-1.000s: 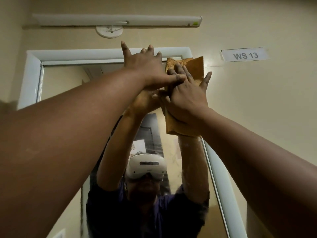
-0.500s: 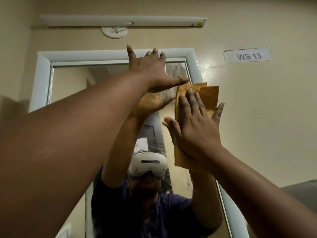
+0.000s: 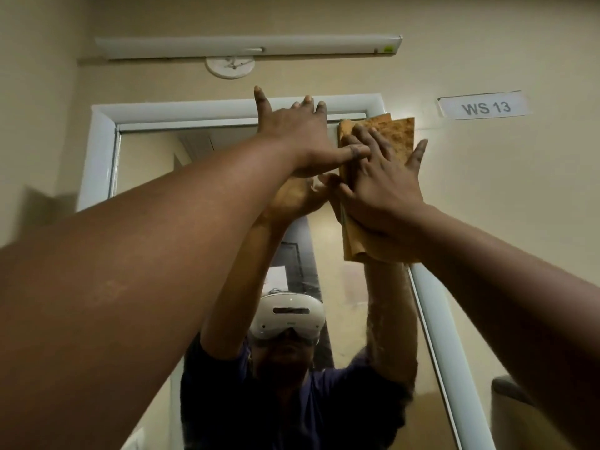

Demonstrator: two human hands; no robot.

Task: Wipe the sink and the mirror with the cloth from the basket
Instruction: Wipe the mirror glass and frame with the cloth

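A wall mirror with a white frame (image 3: 100, 147) fills the middle of the view. The orange-brown folded cloth (image 3: 394, 133) lies flat against the mirror's upper right corner and overlaps the frame. My right hand (image 3: 380, 186) presses on the cloth with fingers spread. My left hand (image 3: 298, 141) lies flat on the glass near the top edge, fingers spread, its thumb touching the cloth and my right fingers. The sink is out of view.
A white tube light (image 3: 246, 45) and a round ceiling rose (image 3: 230, 67) sit on the wall above the mirror. A paper label "WS 13" (image 3: 483, 107) is stuck on the wall to the right. The mirror reflects a person wearing a white headset (image 3: 287, 315).
My right hand has pushed the cloth back up to the mirror's top right corner after a downward stroke. My left hand stayed flat near the top edge.
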